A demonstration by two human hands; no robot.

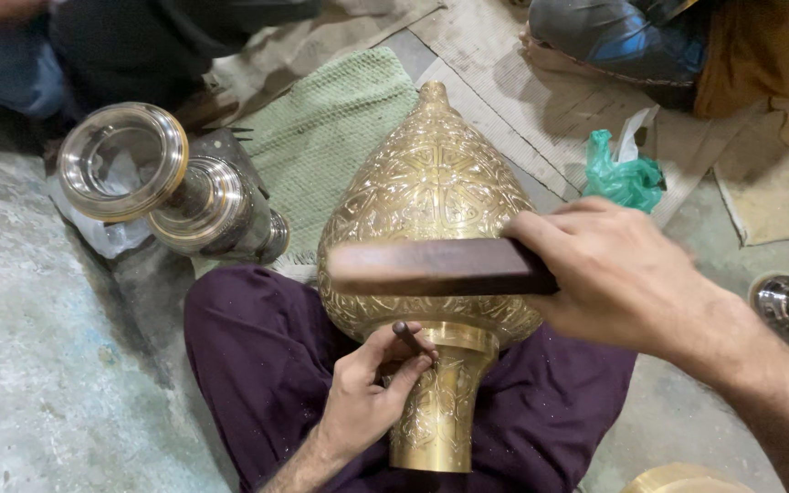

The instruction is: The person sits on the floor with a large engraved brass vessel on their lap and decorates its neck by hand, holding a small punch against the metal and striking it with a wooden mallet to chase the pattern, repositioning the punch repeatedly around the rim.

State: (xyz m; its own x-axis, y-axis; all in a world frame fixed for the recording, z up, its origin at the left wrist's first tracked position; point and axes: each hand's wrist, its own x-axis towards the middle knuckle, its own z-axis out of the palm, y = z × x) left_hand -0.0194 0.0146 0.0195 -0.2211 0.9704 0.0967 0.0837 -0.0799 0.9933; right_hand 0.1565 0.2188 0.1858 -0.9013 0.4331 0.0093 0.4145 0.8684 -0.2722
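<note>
Brass vessel (431, 228) lies across our lap, likely heavy, stiff, slippery; neck best hold. Left hand (367, 393) fingers pinch chisel (413, 340) at neck; right hand (614, 274) fingers clamp wooden block (431, 267) above.

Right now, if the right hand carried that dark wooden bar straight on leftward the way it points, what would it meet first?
Probably nothing soon. The right hand holds the wooden bar crosswise in front of the engraved brass dome; past its free end lie purple trousers and, further left, a shiny metal vessel. Depth is unclear.
</note>
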